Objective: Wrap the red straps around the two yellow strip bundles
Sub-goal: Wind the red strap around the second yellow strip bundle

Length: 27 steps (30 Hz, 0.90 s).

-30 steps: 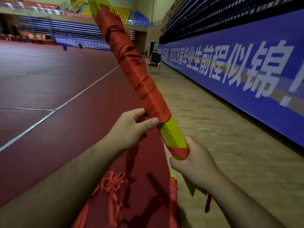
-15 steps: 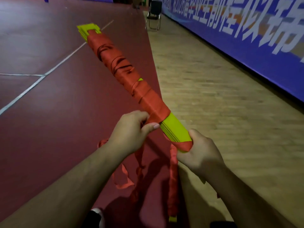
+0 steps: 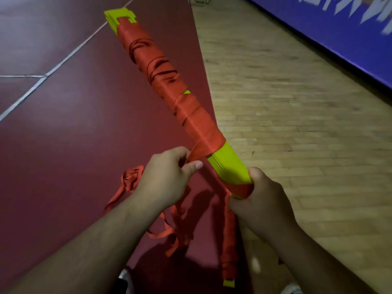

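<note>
Here the left hand (image 3: 167,175) has its fingers and thumb pinched on the red strap (image 3: 191,115), just beside the bundle (image 3: 229,166) where the wrap ends. The right hand (image 3: 261,200) has its fingers curled tight round the bundle's near end, over a red band. From those fingers the bundle slants up and away, red-wrapped almost to its far tip. Loose strap trails to the floor (image 3: 63,145) below the left fingers. A second bundle (image 3: 230,240), wrapped, lies below the right fingers.
</note>
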### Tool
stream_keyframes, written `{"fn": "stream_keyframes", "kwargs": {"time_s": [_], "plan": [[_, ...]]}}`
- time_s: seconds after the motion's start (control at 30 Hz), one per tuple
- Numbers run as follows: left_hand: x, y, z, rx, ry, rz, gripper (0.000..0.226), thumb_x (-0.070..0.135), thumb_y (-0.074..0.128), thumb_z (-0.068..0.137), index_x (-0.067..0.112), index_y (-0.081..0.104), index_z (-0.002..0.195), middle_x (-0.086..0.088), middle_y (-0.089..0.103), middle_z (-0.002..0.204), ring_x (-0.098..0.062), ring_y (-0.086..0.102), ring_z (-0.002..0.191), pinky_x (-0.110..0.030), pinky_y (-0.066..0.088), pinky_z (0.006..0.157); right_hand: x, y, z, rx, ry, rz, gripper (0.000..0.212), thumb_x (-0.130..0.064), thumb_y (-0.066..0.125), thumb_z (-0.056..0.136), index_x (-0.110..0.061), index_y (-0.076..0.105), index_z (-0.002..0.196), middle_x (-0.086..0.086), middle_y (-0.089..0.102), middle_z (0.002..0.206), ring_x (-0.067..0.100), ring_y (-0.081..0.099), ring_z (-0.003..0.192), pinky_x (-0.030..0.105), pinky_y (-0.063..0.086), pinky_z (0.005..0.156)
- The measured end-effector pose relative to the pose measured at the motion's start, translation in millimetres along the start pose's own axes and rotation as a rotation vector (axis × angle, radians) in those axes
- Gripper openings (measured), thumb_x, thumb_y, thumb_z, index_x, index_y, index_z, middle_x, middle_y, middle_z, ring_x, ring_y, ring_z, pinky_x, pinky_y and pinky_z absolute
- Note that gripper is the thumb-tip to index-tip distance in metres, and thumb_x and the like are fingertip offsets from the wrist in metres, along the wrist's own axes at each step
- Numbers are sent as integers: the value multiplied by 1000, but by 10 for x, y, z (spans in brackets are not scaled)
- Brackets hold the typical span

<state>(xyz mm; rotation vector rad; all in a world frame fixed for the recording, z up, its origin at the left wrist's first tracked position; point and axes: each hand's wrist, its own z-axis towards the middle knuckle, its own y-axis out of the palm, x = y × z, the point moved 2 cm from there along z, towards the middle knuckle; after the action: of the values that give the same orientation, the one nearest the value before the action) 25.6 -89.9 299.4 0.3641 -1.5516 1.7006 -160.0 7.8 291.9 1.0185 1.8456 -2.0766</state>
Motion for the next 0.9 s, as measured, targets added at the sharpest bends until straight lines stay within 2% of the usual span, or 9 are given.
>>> {"fn": "stream_keyframes", "kwargs": {"time_s": [0.17, 0.27, 0.33, 0.47, 0.6, 0.67, 0.73, 0.8, 0.9], "plan": [[-100, 112, 32, -133, -40, -33, 27, 44, 59, 95, 20, 58, 82, 3, 62, 72, -19, 60, 76, -37, 45, 69, 13, 64, 7, -6, 4, 4, 37, -36, 76, 68, -32, 57, 100, -10, 64, 75, 14, 63, 71, 32, 50, 59], [-136, 81, -26, -253, -15, -345, 47, 59, 53, 87, 14, 66, 96, -9, 68, 86, -15, 62, 81, -51, 51, 82, 3, -24, -46, 10, 3, 46, 36, -35, 80, 70, -31, 59, 99, -10, 65, 73, 7, 62, 67, 28, 46, 55], [-91, 24, -85, -304, 8, -506, 50, 59, 54, 87, 13, 68, 101, -12, 72, 96, -22, 66, 89, -53, 50, 88, 6, -110, -90, 21, 0, 54, 32, -36, 81, 70, -30, 59, 93, -10, 65, 70, 4, 61, 63, 27, 44, 52], [61, -111, -235, -454, 47, -602, 35, 53, 55, 89, 20, 64, 84, 2, 69, 86, -20, 63, 83, -42, 48, 85, -37, -402, -284, 7, -28, 8, 27, -31, 76, 67, -30, 53, 82, -7, 60, 67, 10, 58, 61, 33, 47, 51], [180, -295, -269, -389, 162, -305, 38, 67, 48, 80, 32, 62, 73, 15, 55, 94, -7, 51, 97, -19, 36, 90, -127, -675, -461, -28, -27, -55, 27, -34, 73, 65, -32, 50, 80, -5, 58, 65, 12, 56, 58, 31, 41, 49], [281, -386, -300, -426, 156, -453, 39, 58, 54, 85, 21, 65, 80, 13, 62, 87, -8, 58, 85, -26, 43, 83, -197, -792, -532, -33, -50, -32, 27, -34, 72, 62, -31, 53, 81, -7, 59, 64, 10, 56, 55, 31, 44, 49], [377, -466, -342, -491, 122, -630, 40, 47, 55, 92, 8, 59, 83, 2, 64, 70, -16, 61, 68, -34, 47, 69, -301, -898, -594, -47, -77, 51, 25, -28, 74, 62, -28, 56, 79, -11, 60, 63, 9, 55, 54, 26, 42, 48], [489, -553, -354, -430, 123, -703, 35, 46, 54, 92, 12, 50, 82, 3, 52, 57, -15, 51, 53, -32, 46, 61, -409, -986, -651, -87, -107, 143, 23, -18, 78, 66, -24, 60, 79, -15, 59, 63, 5, 53, 53, 17, 37, 45], [731, -833, -247, -282, 185, -676, 43, 54, 55, 85, 13, 46, 85, 6, 48, 58, -13, 48, 53, -30, 47, 59, -640, -1195, -728, -111, -188, 238, 23, -10, 81, 69, -19, 62, 77, -12, 54, 55, 3, 47, 46, 17, 35, 45]]}}
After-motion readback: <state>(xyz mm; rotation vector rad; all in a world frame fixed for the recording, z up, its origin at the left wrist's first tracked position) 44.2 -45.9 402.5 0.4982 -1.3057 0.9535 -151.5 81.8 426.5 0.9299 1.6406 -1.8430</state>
